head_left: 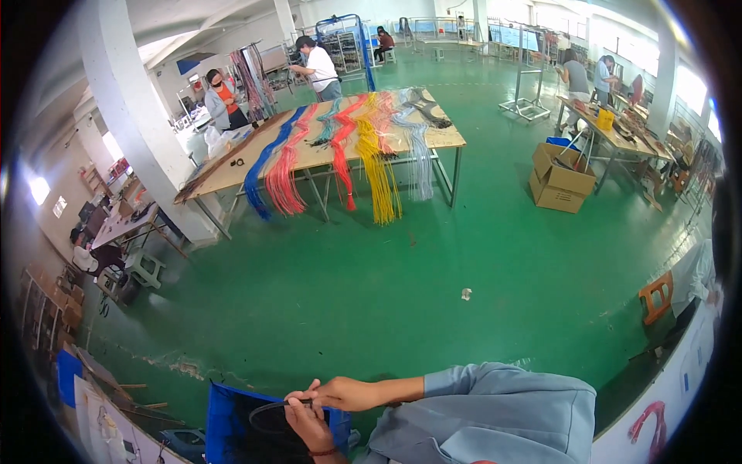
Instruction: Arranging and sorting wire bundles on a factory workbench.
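Cord (270,406), dark, one length, over bin (219,414)

Cord: one, slender, curved into a loop to the left of the fingers, with the blue bin's dark interior behind it. Whether it had a free end I could not tell.

Left hand (308,424): one, red band (323,452) at the wrist; fingers raised and bent round the cord.

Right hand (346,393): one, reaching in from a grey sleeve (479,394); fingertips seemingly pinched on the same stretch, meeting those of the left.

Handling, as I judged it: light, hardly fragile, pliant with some spring, since the loop kept its curve in mid-air. Its surface was too small to read, so slipperiness stayed uncertain. The surest hold seemed a fingertip pinch at the root of the loop, where both hands were, the curve left clear of the bin's rim.

Further stock: table (444,138) across the green floor (371,286), a blue bundle (263,166), a yellow bundle (375,166) and others draped over its near edge; carton (563,192), open, stood to the right
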